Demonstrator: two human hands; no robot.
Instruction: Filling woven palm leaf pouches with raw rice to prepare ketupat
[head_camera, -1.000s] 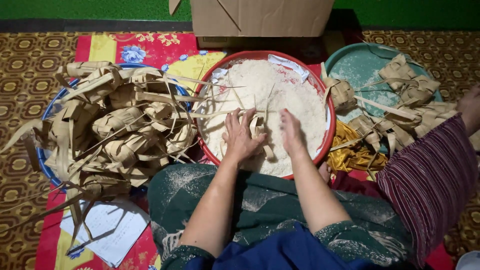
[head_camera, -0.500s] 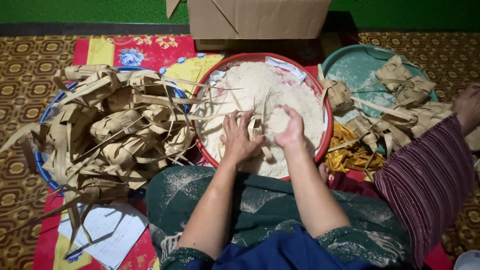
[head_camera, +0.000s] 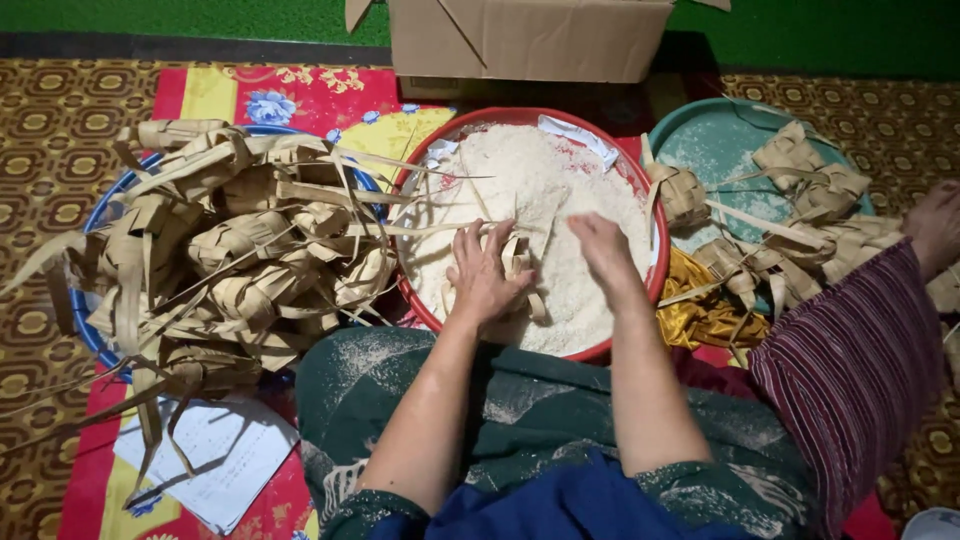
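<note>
A red basin full of white rice stands in front of me. My left hand grips a woven palm-leaf pouch that rests on the rice, its leaf strips poking out between my fingers. Beside it my right hand lies palm down on the rice, fingers together and dusted with grains. Whether rice is in that hand I cannot tell.
A blue basin at the left is heaped with woven leaf pouches. A teal tray at the right holds more pouches. A cardboard box stands behind. Another person's striped sleeve is at the right. White papers lie low left.
My right hand has shifted a little to the right across the rice, away from the pouch. The left hand keeps its hold on the pouch.
</note>
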